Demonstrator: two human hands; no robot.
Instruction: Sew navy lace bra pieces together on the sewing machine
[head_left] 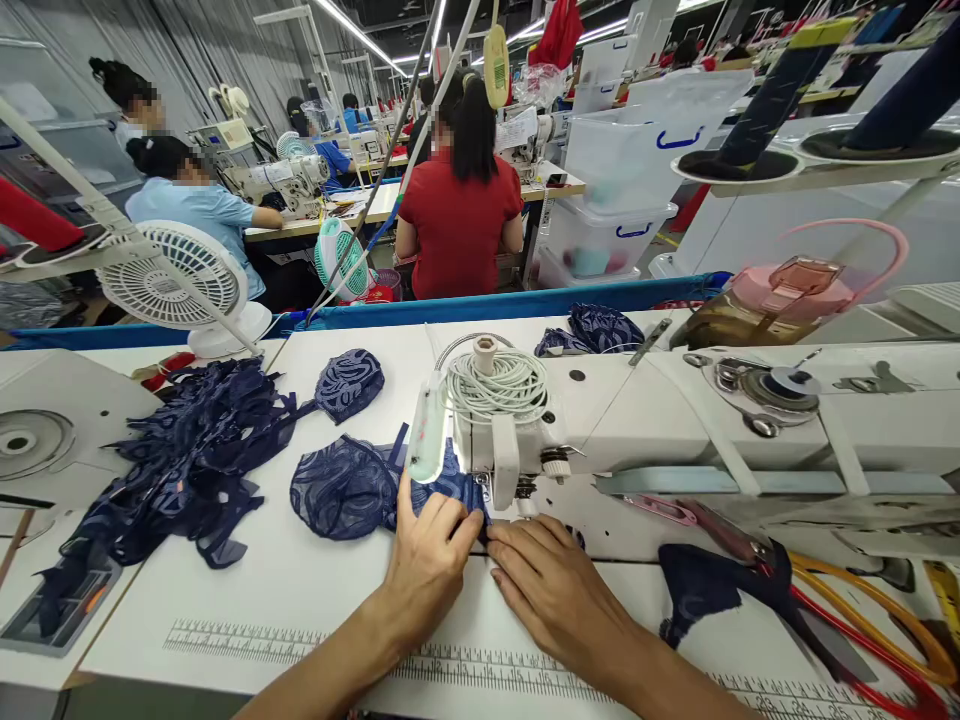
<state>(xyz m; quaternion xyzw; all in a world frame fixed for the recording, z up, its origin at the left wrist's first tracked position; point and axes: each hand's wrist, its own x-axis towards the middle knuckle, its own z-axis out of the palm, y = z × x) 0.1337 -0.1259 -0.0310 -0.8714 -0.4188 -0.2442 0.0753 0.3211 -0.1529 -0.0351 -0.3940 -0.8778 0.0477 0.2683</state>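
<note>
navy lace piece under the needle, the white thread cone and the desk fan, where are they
navy lace piece (341,490), head view, on its rounded cup.
white thread cone (499,385), head view, on the wound thread.
desk fan (176,275), head view, on its grille.

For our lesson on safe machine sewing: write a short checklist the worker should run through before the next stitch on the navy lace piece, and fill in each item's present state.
1. Both hands on the work: left hand and right hand press the navy lace piece flat at the needle area. Ok.
2. Fingers clear of the needle: they sit right by the presser foot; the gap is hidden. Cannot tell.
3. Lace lying flat under the foot: hidden by the machine head. Cannot tell.
4. Scissors away from the hands: lying off to the right. Ok.
5. Lace pile apart from the seam: lying off to the left. Ok.
</note>
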